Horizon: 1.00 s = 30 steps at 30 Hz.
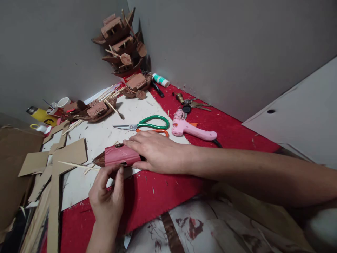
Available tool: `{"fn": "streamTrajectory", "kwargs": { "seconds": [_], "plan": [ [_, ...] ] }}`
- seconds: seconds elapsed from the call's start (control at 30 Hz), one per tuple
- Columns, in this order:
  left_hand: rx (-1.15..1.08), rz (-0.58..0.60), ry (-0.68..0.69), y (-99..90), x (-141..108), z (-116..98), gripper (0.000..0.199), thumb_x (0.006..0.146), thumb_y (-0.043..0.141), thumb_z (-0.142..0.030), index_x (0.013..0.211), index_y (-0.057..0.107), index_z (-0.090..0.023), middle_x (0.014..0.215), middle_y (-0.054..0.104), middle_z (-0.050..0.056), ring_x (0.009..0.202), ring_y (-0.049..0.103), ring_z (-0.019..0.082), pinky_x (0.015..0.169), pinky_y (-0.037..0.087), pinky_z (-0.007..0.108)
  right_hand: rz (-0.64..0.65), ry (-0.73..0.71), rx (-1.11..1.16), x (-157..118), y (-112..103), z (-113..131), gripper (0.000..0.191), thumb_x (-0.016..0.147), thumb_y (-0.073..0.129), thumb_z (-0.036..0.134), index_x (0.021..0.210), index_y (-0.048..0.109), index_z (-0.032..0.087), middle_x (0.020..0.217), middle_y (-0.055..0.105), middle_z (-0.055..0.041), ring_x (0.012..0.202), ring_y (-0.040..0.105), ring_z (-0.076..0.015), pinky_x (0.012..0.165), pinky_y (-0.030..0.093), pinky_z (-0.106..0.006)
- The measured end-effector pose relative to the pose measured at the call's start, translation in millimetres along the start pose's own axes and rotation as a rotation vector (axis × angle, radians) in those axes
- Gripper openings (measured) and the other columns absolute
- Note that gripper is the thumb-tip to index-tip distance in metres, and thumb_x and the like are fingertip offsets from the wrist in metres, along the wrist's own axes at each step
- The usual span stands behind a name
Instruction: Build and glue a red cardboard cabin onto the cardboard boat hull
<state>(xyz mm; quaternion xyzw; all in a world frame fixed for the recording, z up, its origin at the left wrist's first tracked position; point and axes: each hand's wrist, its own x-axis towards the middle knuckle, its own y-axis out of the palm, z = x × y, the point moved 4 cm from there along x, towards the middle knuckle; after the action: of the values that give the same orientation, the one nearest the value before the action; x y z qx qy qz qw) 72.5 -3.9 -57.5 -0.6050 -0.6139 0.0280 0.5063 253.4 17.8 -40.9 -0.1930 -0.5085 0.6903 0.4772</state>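
Observation:
A small model boat (121, 155) with a brown pointed end and a pink-red roof lies on the white sheet. My right hand (155, 151) grips its right end, fingers along the far side and thumb on the near side. At the boat's near edge, my left hand (107, 188) is closed in a pinch, thumb against forefinger; what is between the tips is too small to make out. Thin wooden sticks (79, 165) lie just left of that hand. Beyond the right hand rest scissors (154, 123) with green and orange handles.
A pink glue gun (193, 130) lies on the red cloth (231, 135). Cut cardboard (56, 182) covers the left side. Finished-looking model boats (98, 109) stand at the back, several stacked in the corner. Keys (196, 104), a marker (158, 89) and a glue stick (161, 80) lie near the wall.

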Motion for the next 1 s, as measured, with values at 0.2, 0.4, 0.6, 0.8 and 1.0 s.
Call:
{"fn": "streamTrajectory", "kwargs": {
  "seconds": [0.2,0.4,0.6,0.8,1.0],
  "plan": [
    [-0.271,-0.124,-0.266,-7.6,-1,-1,0.010,0.082,0.069,-0.019,0.092,0.067,-0.021,0.087,0.067,0.000,0.082,0.064,0.012,0.076,0.050,0.021,-0.009,-0.004,0.006,0,0,0,0.057,0.085,0.068,0.034,0.133,0.052,0.008,0.118,0.063,-0.0175,0.114,0.053,-0.0322,0.097,0.043,-0.045],
    [-0.543,-0.062,-0.616,-8.0,-4,9,0.017,0.080,0.073,-0.027,0.095,0.070,-0.022,0.085,0.072,-0.001,0.073,0.066,0.009,0.072,0.053,0.017,-0.016,-0.031,0.008,-1,2,-1,0.060,0.086,0.067,0.036,0.136,0.050,0.008,0.120,0.062,-0.0179,0.113,0.054,-0.0314,0.097,0.043,-0.045],
    [-0.826,0.072,-0.690,0.6,-4,17,0.030,0.073,0.079,-0.021,0.102,0.069,-0.024,0.086,0.074,-0.001,0.080,0.069,0.010,0.075,0.055,0.017,-0.108,-0.076,0.019,-8,-9,4,0.061,0.085,0.069,0.036,0.137,0.048,0.010,0.128,0.058,-0.0182,0.117,0.052,-0.0317,0.097,0.042,-0.048],
    [-0.969,0.173,-0.751,5.1,-6,13,0.017,0.072,0.080,-0.018,0.085,0.069,-0.022,0.081,0.075,-0.002,0.075,0.070,0.008,0.073,0.054,0.015,-0.299,-0.247,0.164,-22,-14,32,0.016,0.088,0.064,0.027,0.094,0.064,0.012,0.091,0.066,-0.0101,0.085,0.056,-0.0210,0.078,0.046,-0.035],
    [-1.015,0.228,-0.763,5.6,-9,12,0.012,0.072,0.080,-0.019,0.080,0.071,-0.022,0.075,0.072,-0.004,0.070,0.066,0.006,0.067,0.050,0.010,-0.394,-0.283,0.145,-29,0,47,0.011,0.090,0.059,0.022,0.083,0.063,0.013,0.079,0.065,-0.0067,0.073,0.053,-0.0177,0.069,0.041,-0.032]
  ]
}}
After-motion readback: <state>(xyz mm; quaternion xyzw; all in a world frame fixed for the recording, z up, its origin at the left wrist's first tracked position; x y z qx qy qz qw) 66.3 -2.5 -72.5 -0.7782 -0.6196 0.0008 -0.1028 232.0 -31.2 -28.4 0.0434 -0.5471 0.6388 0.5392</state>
